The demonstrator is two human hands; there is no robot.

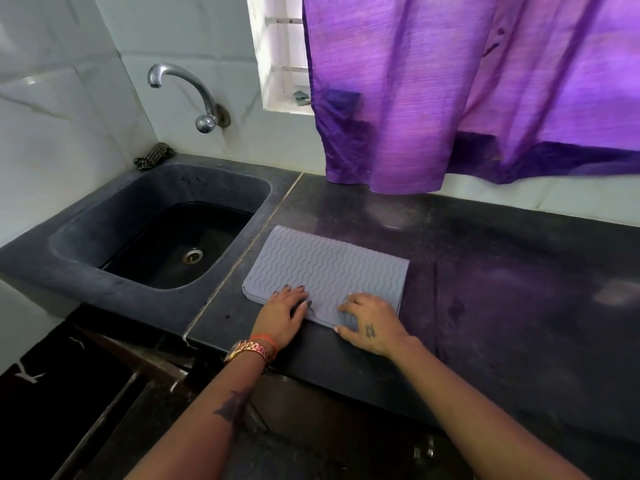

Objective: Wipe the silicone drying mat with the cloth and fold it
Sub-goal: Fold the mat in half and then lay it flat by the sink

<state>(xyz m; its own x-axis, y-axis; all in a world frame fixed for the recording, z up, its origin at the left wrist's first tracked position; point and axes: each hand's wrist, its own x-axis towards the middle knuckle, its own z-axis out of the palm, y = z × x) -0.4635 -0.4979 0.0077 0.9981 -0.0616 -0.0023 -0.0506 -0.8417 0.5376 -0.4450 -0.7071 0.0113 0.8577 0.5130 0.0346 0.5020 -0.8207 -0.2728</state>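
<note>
The grey silicone drying mat [325, 268] with a wavy ribbed pattern lies folded on the dark countertop [485, 271], just right of the sink. My left hand [282, 315] rests flat on the mat's near left part, fingers straight. My right hand [372, 325] presses on the near right edge with its fingers slightly bent on the mat. A checkered cloth [154, 154] lies bunched at the back left corner behind the sink, away from both hands.
A dark stone sink [104, 230] with a metal drain sits to the left, a chrome tap [188, 95] on the tiled wall above it. A purple curtain [467, 91] hangs down to the counter's back edge. The counter's front edge runs just under my wrists.
</note>
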